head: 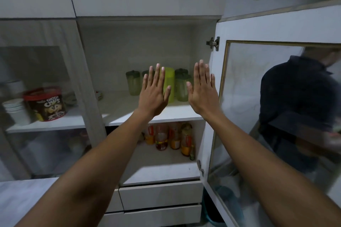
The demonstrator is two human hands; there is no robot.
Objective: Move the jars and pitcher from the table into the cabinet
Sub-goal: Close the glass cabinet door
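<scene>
A lime-green pitcher [169, 79] stands on the upper shelf [118, 108] of the open cabinet, with clear jars with dark green lids around it: one to its left [132, 83], one on its right [181, 86], others partly hidden behind. My left hand [154, 92] is raised flat in front of the pitcher, fingers spread, holding nothing. My right hand [203, 88] is raised flat in front of the right jar, also empty. Neither hand touches the jars or pitcher.
The glass cabinet door [276, 108] stands open on the right, reflecting a person. Several sauce bottles [171, 138] sit on the lower shelf. Behind the closed left glass door are a Choco Chips tub [46, 105] and stacked white cups [15, 110]. Drawers [160, 195] lie below.
</scene>
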